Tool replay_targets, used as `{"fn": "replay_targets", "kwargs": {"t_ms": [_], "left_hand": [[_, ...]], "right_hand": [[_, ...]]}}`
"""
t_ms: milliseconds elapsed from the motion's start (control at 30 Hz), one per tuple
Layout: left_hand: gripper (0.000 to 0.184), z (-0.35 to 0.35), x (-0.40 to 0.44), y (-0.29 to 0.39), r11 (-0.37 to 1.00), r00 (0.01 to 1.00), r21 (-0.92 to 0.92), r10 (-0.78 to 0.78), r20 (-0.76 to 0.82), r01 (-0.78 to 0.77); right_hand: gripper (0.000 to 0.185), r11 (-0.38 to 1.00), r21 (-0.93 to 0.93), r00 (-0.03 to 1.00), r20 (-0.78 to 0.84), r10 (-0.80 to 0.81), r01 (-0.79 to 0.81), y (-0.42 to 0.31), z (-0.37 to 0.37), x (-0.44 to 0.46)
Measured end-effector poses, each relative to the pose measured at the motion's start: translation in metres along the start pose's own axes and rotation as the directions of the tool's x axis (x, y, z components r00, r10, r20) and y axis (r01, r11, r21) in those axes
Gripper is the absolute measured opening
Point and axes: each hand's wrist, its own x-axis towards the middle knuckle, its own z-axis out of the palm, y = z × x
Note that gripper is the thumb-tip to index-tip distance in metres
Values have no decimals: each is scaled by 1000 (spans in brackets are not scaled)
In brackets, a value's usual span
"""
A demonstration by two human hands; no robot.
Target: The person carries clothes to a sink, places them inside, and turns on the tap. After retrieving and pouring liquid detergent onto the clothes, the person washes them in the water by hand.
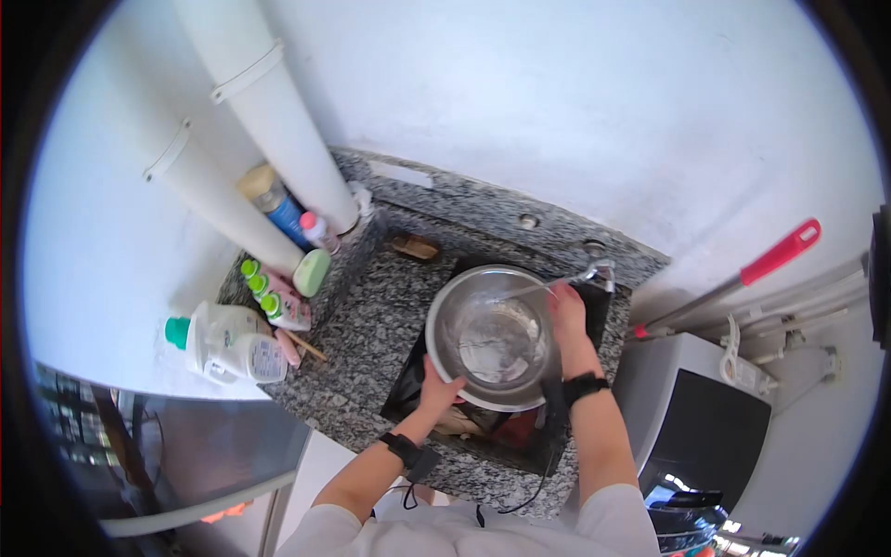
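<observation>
A wide round metal bowl [451, 310] with water in it sits tilted over the dark sink [401, 397]. My left hand [436, 386] grips its lower left rim, thumb over the edge and the other fingers hidden underneath. At the right rim, my right hand [567, 317] closes on the bowl, some of its fingers out of sight. Just beyond that hand, a metal faucet [601, 273] sends a stream of water leftward into the bowl. Reddish and pale items below the bowl in the sink are too covered to name.
A brown block [416, 246] lies on the speckled granite counter [357, 306]. Along the left ledge stand a large detergent jug [223, 342], several small green-capped bottles [284, 304] and a green soap bar [312, 272]. A red-handled pole [780, 252] leans at the right, above a grey appliance [710, 427].
</observation>
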Motion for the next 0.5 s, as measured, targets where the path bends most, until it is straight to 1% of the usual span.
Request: {"fn": "replay_targets", "kwargs": {"t_ms": [33,67,100,133,167,200,233,267,300,333,367,400,467,500], "left_hand": [[90,3,-1,-3,1000,1000,-4,14,-6,-14],[92,7,-4,-1,1000,999,-7,29,-13,-29],[95,8,0,-12,999,998,-7,54,-25,-54],[96,8,-6,-3,999,999,-12,36,-26,-36],[95,8,-7,0,1000,999,22,15,-33,-15],[95,6,-8,2,999,999,51,-5,-53,7],[95,4,-10,6,999,999,50,-8,-54,11],[94,4,-13,7,997,997,81,5,-74,1],[93,2,-12,2,986,994,159,56,-91,-41],[92,1,-10,-1,967,990,241,110,-93,-85],[91,1,-12,3,982,994,183,66,-91,-49],[90,2,-14,7,992,997,121,24,-76,-15],[90,3,-14,6,994,996,103,43,-75,-35],[87,4,-15,8,995,998,101,11,-67,-4]], "right_hand": [[27,928,294,974,70,217,-228,-1,9,17],[24,723,534,896,193,399,-437,6,12,38],[24,726,513,888,210,410,-457,17,9,59],[23,614,662,902,299,311,-431,32,3,80],[24,466,781,910,362,203,-415,41,0,92],[28,444,795,911,364,194,-412,31,5,87],[28,371,774,856,488,167,-514,35,-1,102],[22,470,763,892,429,145,-443,41,-3,110],[16,423,684,792,591,156,-594,35,-5,111],[14,329,750,818,525,233,-575,37,-8,115],[16,399,749,845,510,162,-529,39,-13,118],[16,399,736,833,526,169,-546,36,-18,120],[18,183,624,650,718,249,-759,24,-26,120],[18,184,619,646,722,250,-763,22,-26,119]]}}
